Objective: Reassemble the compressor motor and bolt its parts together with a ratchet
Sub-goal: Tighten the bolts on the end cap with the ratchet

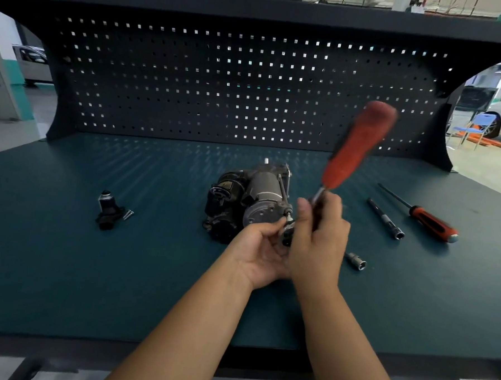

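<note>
No words to read here
The little label (pixel 228 185) on the compressor motor (pixel 262 187) is too blurry to make out.

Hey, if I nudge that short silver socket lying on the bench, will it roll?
Probably. The short silver socket lies on its round side on the flat dark teal benchtop, so it would likely roll. It looks like solid metal, so it is probably stiff and dense.

Red-handled ratchet (pixel 359 146), seemingly at compressor motor (pixel 243 201)

One motor (pixel 251 198), one ratchet (pixel 359 146), one screwdriver (pixel 430 221), one extension bar (pixel 385 218), one loose socket (pixel 357 260), one black part (pixel 109 211).
</note>
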Demonstrator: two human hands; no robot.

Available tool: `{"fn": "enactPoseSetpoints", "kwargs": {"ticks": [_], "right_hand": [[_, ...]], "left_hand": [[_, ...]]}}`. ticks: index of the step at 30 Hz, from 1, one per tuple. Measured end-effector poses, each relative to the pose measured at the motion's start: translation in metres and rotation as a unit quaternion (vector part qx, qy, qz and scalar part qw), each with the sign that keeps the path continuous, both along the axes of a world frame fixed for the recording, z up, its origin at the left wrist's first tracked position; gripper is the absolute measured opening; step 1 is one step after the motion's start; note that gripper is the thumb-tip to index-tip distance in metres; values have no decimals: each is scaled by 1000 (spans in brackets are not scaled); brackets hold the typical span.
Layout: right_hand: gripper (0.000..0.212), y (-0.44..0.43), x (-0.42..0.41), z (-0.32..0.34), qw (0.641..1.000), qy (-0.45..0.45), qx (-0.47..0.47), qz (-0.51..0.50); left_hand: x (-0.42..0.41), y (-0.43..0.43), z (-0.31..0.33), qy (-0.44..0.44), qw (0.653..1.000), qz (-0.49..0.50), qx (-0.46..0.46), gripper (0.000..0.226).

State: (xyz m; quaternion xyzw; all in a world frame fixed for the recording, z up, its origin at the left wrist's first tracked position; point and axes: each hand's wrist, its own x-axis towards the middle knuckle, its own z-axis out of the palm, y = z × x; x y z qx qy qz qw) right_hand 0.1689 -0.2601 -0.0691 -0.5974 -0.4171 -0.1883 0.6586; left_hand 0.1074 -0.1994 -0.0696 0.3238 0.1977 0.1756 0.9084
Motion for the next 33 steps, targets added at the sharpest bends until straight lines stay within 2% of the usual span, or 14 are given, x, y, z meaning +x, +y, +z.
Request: {"fn": "enactPoseSetpoints", "kwargs": {"ticks": [4, 6, 8, 11, 14, 16, 17, 19, 23, 25, 27, 29, 32, 33], "right_hand": [[28, 3, -5, -2, 982, -168, -82, 3], [30, 5, -6, -4, 981, -174, -82, -9], [25, 4, -5, -3, 994, -96, -47, -4], [18, 3, 3, -3, 996, 86, 32, 21], [26, 3, 17, -1, 960, 271, 67, -19], [27, 4, 23, -2, 939, 337, 51, -33], [27, 4, 24, -2, 941, 334, 47, -33], [26, 2, 20, -1, 963, 264, 52, -28], [18, -1, 3, 1, 1000, 14, -7, -17], [28, 1, -5, 0, 991, -113, -57, -35], [32, 5, -9, 0, 981, -168, -71, -58], [32, 7, -10, -1, 987, -137, -57, -64], [18, 3, -2, -2, 998, 42, 24, -42], [21, 2, 3, -3, 992, 112, 50, -43]], "left_hand": [[1, 0, 1, -20, 1000, -5, -11, 23], [1, 0, 1, -38, 999, -13, -9, 25], [1, 0, 1, -42, 999, -8, 0, 31], [3, -1, 1, -49, 999, -17, -5, 35], [5, -3, 4, -18, 999, -28, 18, 31], [7, -4, 5, -8, 999, -25, 23, 28], [8, -4, 5, -5, 999, -23, 23, 26], [9, -5, 3, 0, 1000, -17, 14, 22], [11, -1, -2, -11, 1000, 10, 3, 18], [10, -3, 0, -45, 999, -12, -1, 19], [8, -7, 4, -81, 996, -33, -22, 17], [8, -5, 2, -75, 996, -31, -20, 20], [10, 1, -3, -52, 998, -19, -3, 27], [9, 1, -2, -43, 999, -24, 1, 30]]}}
